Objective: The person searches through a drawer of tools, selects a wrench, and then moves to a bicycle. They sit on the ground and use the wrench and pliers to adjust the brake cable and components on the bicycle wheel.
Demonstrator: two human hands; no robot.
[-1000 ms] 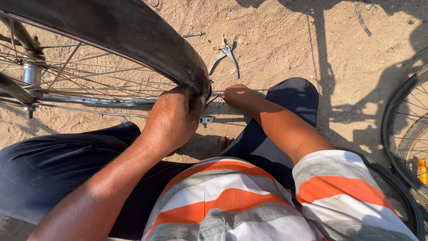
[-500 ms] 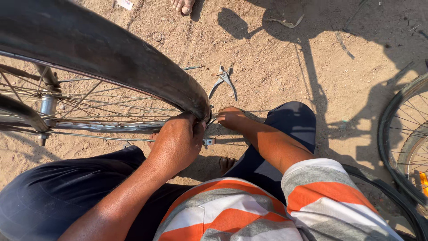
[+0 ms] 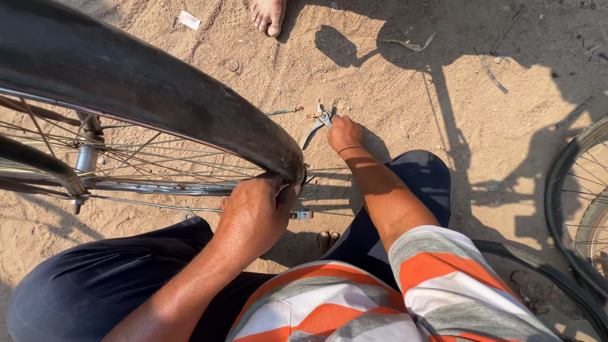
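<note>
Bicycle wheel repair on sandy ground: one hand on the tyre, one on the pliers.

Left hand (image 3: 256,212) closed around the edge of the black tyre (image 3: 158,95) where it meets the rim (image 3: 158,188), fingers curled over the rubber. Right hand (image 3: 344,133) stretched forward, resting on the pliers (image 3: 320,122) lying in the sand just beyond the wheel; whether the fingers have closed on the handles cannot be told. Step judged: fetching the tool while the tyre is held. Next move calls for a firm grasp on the handles. Second wheel (image 3: 579,196) at right; another person's bare foot (image 3: 268,14) at top.
</note>
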